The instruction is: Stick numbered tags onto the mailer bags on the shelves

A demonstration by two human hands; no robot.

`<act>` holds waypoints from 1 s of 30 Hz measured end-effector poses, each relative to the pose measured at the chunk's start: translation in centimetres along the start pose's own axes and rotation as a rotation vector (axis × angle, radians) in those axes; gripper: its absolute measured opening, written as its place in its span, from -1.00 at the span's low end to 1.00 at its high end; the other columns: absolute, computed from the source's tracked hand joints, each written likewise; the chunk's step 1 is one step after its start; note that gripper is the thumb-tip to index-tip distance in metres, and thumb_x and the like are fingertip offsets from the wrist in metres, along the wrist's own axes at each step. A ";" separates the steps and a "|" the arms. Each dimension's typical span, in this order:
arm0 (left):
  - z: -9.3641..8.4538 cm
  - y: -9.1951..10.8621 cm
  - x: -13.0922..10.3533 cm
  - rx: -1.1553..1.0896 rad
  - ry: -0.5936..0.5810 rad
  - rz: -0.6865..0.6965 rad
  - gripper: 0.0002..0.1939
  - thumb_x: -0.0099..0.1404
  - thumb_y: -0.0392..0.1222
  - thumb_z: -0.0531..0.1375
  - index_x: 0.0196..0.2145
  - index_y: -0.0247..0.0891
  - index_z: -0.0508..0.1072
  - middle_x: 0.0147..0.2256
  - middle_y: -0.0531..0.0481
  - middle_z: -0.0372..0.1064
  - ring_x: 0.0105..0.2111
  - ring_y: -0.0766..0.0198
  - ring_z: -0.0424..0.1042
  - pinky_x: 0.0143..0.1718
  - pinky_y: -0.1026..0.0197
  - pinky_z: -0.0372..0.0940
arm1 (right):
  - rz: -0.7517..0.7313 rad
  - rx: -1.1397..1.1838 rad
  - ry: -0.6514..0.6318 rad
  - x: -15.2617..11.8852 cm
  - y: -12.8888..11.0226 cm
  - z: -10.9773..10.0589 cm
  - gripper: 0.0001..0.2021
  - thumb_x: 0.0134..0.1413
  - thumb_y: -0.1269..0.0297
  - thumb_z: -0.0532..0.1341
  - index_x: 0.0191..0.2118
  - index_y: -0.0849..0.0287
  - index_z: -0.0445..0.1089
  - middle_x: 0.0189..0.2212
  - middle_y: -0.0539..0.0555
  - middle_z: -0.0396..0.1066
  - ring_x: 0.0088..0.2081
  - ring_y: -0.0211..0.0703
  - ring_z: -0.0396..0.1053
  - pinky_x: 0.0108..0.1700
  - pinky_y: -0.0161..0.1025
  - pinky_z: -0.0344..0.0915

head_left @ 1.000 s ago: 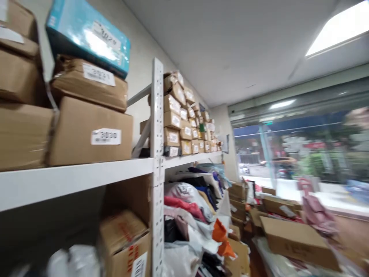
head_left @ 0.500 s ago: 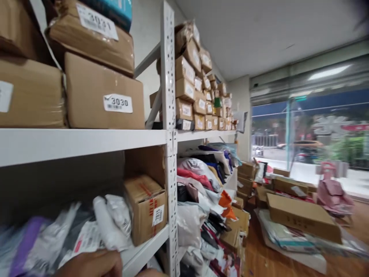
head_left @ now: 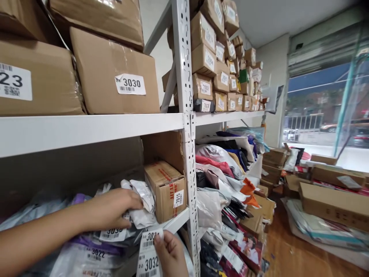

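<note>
Head view had you at the lower shelf (head_left: 173, 223): your left hand (head_left: 115, 209) was clenched on a white mailer bag (head_left: 141, 207) lying just left of the taped carton (head_left: 168, 188) marked 7015. Your right hand (head_left: 170, 254), lower and nearer the shelf's front edge, pinched the label sheet (head_left: 148, 256) reading 3032, upright, just below that bag. Labels 3036 and 3022 showed beneath your left hand; the box overhead (head_left: 115, 73) read 3030.

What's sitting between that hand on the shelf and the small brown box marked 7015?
In the head view, a crumpled white plastic parcel lies between the left hand and the 7015 box; the fingers touch it.
</note>
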State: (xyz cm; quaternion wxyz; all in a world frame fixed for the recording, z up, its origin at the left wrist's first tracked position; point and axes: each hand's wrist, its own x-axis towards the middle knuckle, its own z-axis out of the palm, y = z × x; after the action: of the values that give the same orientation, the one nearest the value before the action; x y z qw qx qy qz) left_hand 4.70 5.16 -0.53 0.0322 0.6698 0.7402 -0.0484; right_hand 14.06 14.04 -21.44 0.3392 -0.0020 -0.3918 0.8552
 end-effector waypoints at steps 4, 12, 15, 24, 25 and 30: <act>0.8 0.4 -0.1 0.037 -0.031 -0.017 -0.74 0.10 -0.28 0.28 -0.21 -0.08 0.48 -0.18 0.01 0.39 -0.12 0.12 0.38 -0.13 0.19 0.21 | 0.055 -0.091 -0.080 1.4 -1.2 1.5 -0.46 -0.26 -0.21 0.35 -0.57 0.23 0.25 -0.69 -0.12 0.15 -0.60 -0.40 0.00 -0.50 -0.38 -0.05; -0.3 -1.2 -0.4 -0.176 -0.058 0.013 -0.71 -0.01 -0.50 0.12 -0.40 -0.15 0.47 -0.17 0.10 0.33 -0.11 0.27 0.35 -0.08 0.34 0.16 | 0.085 0.045 -0.176 3.3 -1.0 3.8 -0.52 -0.31 -0.14 0.41 -0.41 0.20 0.40 -0.66 -0.10 0.30 -0.63 -0.34 0.15 -0.45 -0.33 0.10; -0.4 -1.2 0.0 -0.248 -0.017 -0.026 -0.80 0.12 -0.41 0.06 -0.45 -0.19 0.43 -0.32 0.10 0.36 -0.22 0.30 0.37 -0.15 0.33 0.16 | 0.105 0.014 -0.167 4.3 0.4 3.5 -0.45 -0.43 -0.23 0.40 -0.47 0.21 0.40 -0.72 -0.11 0.25 -0.65 -0.32 0.18 -0.45 -0.32 0.12; 1.8 -2.4 1.2 -0.179 0.096 -0.141 -0.89 0.20 -0.14 0.14 -0.41 -0.22 0.37 -0.35 0.04 0.36 -0.31 0.23 0.34 -0.25 0.25 0.20 | 0.063 -0.145 0.090 7.0 4.7 3.3 -0.34 -0.52 -0.40 0.30 -0.59 0.22 0.34 -0.74 -0.04 0.21 -0.62 -0.26 0.19 -0.56 -0.32 0.08; 2.1 -2.6 1.3 -0.172 0.119 -0.137 -0.90 0.21 -0.15 0.12 -0.40 -0.22 0.36 -0.34 0.03 0.35 -0.31 0.23 0.34 -0.24 0.25 0.20 | 0.058 -0.154 0.108 7.1 4.5 3.4 -0.35 -0.49 -0.41 0.28 -0.63 0.21 0.32 -0.75 -0.03 0.20 -0.62 -0.27 0.18 -0.56 -0.33 0.07; 2.9 -2.7 1.4 -0.135 0.183 -0.136 -0.90 0.21 -0.19 0.06 -0.39 -0.21 0.35 -0.26 -0.02 0.35 -0.26 0.20 0.35 -0.18 0.21 0.23 | 0.112 -0.130 -0.013 6.4 2.1 2.8 -0.39 -0.56 -0.31 0.37 -0.68 0.22 0.31 -0.75 -0.05 0.18 -0.64 -0.31 0.15 -0.51 -0.31 0.15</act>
State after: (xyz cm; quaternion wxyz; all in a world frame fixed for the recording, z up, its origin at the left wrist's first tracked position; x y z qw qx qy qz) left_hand 1.79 5.98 -3.49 0.0059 0.6162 0.7852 0.0608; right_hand 7.16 14.85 -19.24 0.2875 -0.0402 -0.4481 0.8455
